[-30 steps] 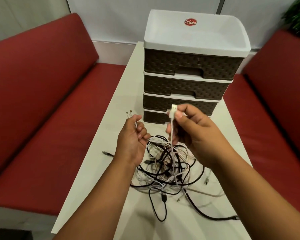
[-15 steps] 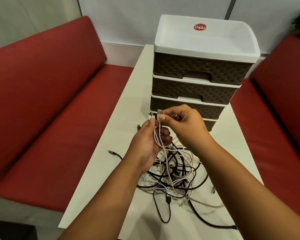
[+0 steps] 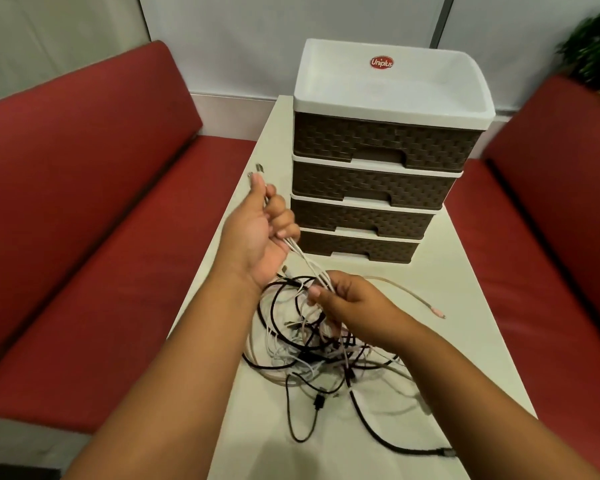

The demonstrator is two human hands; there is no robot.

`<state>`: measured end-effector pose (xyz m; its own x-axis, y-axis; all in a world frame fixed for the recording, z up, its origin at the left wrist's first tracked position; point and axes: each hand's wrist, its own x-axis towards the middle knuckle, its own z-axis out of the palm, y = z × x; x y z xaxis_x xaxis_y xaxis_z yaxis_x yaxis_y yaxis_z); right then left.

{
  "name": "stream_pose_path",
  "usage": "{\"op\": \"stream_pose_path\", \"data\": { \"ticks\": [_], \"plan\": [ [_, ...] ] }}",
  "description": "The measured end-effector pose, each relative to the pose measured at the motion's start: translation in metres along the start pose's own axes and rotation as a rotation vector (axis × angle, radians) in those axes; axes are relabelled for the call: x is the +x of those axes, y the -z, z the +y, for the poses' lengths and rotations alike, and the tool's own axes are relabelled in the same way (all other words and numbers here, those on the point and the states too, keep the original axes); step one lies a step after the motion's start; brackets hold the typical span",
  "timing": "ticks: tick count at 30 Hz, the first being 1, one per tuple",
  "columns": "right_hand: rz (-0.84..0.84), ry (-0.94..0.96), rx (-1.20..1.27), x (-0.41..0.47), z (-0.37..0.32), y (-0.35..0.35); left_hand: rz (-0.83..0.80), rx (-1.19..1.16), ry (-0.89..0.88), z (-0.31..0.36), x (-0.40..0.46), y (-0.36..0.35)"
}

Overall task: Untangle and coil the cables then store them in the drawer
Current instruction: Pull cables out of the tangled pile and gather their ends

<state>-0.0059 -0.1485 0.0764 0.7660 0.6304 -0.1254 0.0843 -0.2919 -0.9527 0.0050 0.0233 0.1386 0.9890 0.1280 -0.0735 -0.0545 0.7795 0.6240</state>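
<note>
A tangle of black and white cables (image 3: 312,351) lies on the white table (image 3: 447,292) in front of me. My left hand (image 3: 257,237) is raised above the pile, shut on white cable ends (image 3: 303,261), with plug tips sticking out above its thumb. My right hand (image 3: 350,306) sits lower, just over the pile, pinching the same white strands where they run down into the tangle. A brown woven drawer unit (image 3: 378,188) with a white top stands behind the pile; all its drawers are shut.
Red sofas (image 3: 84,237) flank the narrow table on both sides. A beige cable with a pink plug (image 3: 437,311) trails off to the right. A black cable end (image 3: 444,452) lies near the table's front. A green plant (image 3: 596,46) is at the top right.
My hands, which met at the plugs, have separated. The left hand moved up and left holding the cable ends; the right hand slid down along the white strands to the pile.
</note>
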Motion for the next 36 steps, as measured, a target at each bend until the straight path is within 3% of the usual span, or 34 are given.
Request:
{"op": "stream_pose_path", "data": {
  "ticks": [10,16,21,23,27,32,36],
  "plan": [
    [0.085,-0.077,-0.417,-0.012,0.059,0.028,0.114,-0.043,-0.12,0.021,0.01,0.017],
    [0.126,-0.029,-0.028,-0.013,0.037,0.042,0.231,0.535,-0.22,0.013,-0.005,0.02],
    [0.163,0.135,0.236,-0.01,-0.004,0.05,0.015,0.885,-0.225,-0.001,-0.021,0.003],
    [0.159,0.2,0.332,-0.007,-0.023,0.05,-0.013,0.874,-0.221,-0.008,-0.024,-0.003],
    [0.126,0.308,0.464,-0.011,-0.057,0.052,0.087,0.649,-0.212,-0.004,-0.02,-0.005],
    [0.065,0.418,0.592,-0.016,-0.094,0.052,0.0,0.419,-0.266,0.014,-0.018,-0.016],
    [0.196,0.387,0.417,0.0,-0.09,0.06,0.003,0.432,-0.267,0.011,-0.014,-0.02]
  ]
}}
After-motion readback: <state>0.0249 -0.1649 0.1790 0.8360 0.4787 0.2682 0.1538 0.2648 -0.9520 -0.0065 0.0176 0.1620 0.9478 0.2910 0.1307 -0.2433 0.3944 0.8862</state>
